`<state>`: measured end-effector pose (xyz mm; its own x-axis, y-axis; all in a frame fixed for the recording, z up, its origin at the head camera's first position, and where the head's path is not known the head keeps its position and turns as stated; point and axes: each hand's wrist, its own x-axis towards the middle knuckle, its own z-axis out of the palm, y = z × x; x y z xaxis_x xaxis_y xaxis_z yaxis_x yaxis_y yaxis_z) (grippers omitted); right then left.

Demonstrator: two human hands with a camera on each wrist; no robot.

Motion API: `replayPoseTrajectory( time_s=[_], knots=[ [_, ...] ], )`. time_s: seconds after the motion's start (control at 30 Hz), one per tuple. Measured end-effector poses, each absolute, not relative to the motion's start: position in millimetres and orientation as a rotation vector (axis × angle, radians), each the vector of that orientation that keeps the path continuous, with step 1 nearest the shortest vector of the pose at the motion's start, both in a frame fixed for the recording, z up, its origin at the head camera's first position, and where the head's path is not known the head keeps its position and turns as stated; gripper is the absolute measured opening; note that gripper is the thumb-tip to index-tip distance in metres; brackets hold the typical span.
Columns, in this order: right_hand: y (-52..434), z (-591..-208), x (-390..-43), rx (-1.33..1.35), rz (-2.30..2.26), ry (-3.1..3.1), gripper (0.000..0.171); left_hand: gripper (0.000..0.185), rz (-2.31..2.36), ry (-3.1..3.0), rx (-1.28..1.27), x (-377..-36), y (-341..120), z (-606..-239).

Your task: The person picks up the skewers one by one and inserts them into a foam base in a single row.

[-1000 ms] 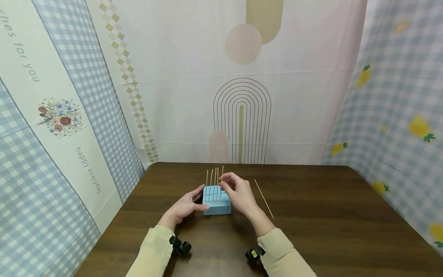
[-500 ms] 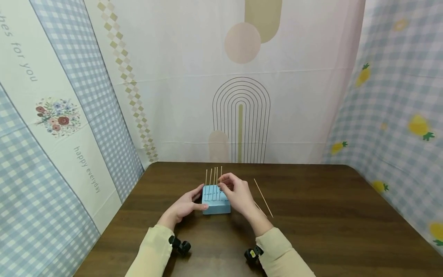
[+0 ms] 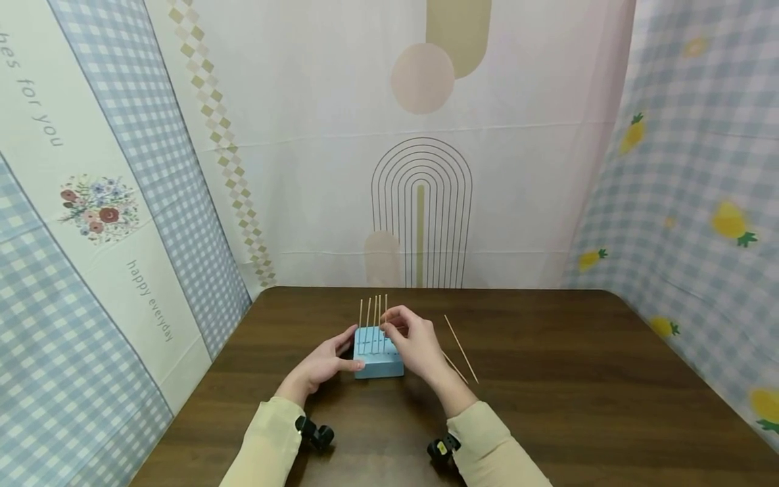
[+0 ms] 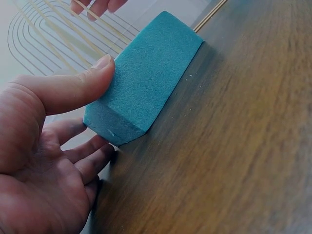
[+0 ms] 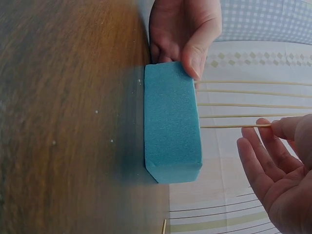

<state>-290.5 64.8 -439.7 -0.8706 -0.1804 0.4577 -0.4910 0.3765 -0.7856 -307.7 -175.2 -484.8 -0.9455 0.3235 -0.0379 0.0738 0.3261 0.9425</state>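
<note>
Foam, that small blue rectangular foam block [image 3: 379,358], looks light and dentable, so left hand [image 3: 322,365] braces its side with thumb and fingers while right hand [image 3: 415,341] pinches the thin wooden skewer [image 5: 234,126] near its top.

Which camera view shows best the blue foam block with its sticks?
The right wrist view: the foam block fills the middle, five sticks plainly counted, the right hand pinching one. The head view shows the block small between both hands. The left wrist view shows its side under the left hand's thumb.
</note>
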Motion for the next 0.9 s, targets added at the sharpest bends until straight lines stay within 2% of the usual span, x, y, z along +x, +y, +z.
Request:
replayPoseTrajectory(
  time_s=[0.47,0.9],
  knots=[
    [73.3,-438.6,-287.8,0.595,1.487,-2.351,0.020,0.097,1.662,2.367,0.364,-307.7,-175.4,-486.0],
    [97.0,-435.7,-290.9,0.542,1.484,-2.437,0.018,0.097,1.677,2.367,0.365,-306.7,-177.5,-487.8]
  ],
)
